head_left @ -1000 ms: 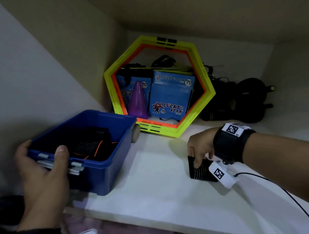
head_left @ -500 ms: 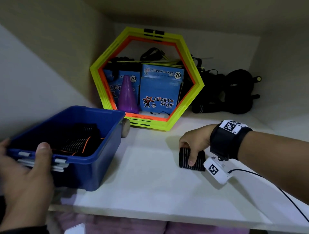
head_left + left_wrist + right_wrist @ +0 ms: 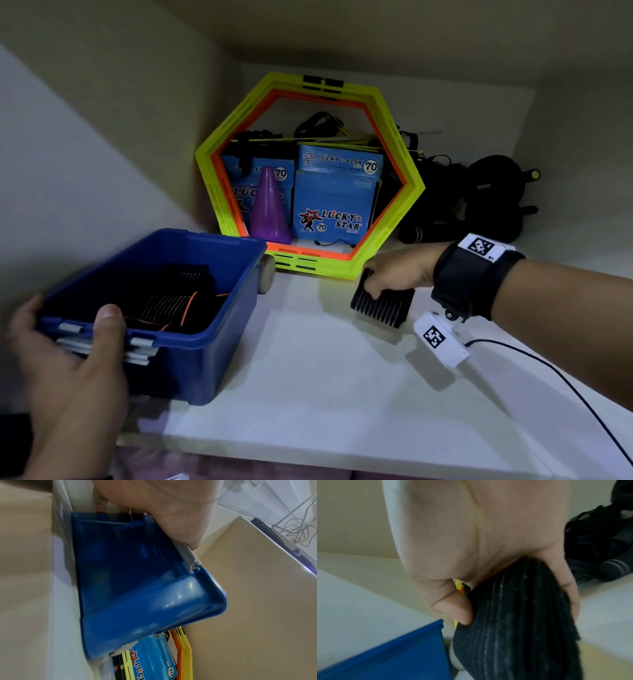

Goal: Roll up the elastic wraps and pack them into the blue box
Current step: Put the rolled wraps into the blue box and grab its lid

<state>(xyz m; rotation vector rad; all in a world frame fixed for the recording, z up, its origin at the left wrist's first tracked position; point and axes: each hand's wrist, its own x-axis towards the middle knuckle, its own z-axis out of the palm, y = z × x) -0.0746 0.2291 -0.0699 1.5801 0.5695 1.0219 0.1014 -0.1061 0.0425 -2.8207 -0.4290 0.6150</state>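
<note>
- right hand (image 3: 397,274) grips a rolled black elastic wrap (image 3: 382,306), thumb on one side and fingers curled over the other; right wrist view shows thumb (image 3: 453,609) pressed into the ribbed fabric
- whether the wrap touches the white shelf (image 3: 325,394) or sits just above it, cannot tell; it is right of centre, just in front of the yellow-orange hexagon frames (image 3: 394,222)
- left hand (image 3: 68,359) holds the near-left rim of the blue box (image 3: 205,359), thumb hooked over the edge by the grey latch (image 3: 140,342), fingers under or behind the rim, not fully seen
- blue box sits at the left of the shelf, open top, near end overhanging the shelf edge; black wraps with orange trim (image 3: 178,301) already inside
- key relation: box opening lies to the left and slightly near of the held wrap, well apart with bare shelf between; right hand is the nearer one and already has it; left hand only steadies the box
- wrap's ribs run near-far, tilted a bit to the right at the near end; roll's long axis runs roughly left-right, across the ribs; looks short and stubby
- box long axis runs near-left to far-right, so judged move is a leftward carry and drop over the right wall
- far back: purple cone (image 3: 270,205), blue Lucky Star packs (image 3: 337,195), dark gear (image 3: 479,198) to the right
</note>
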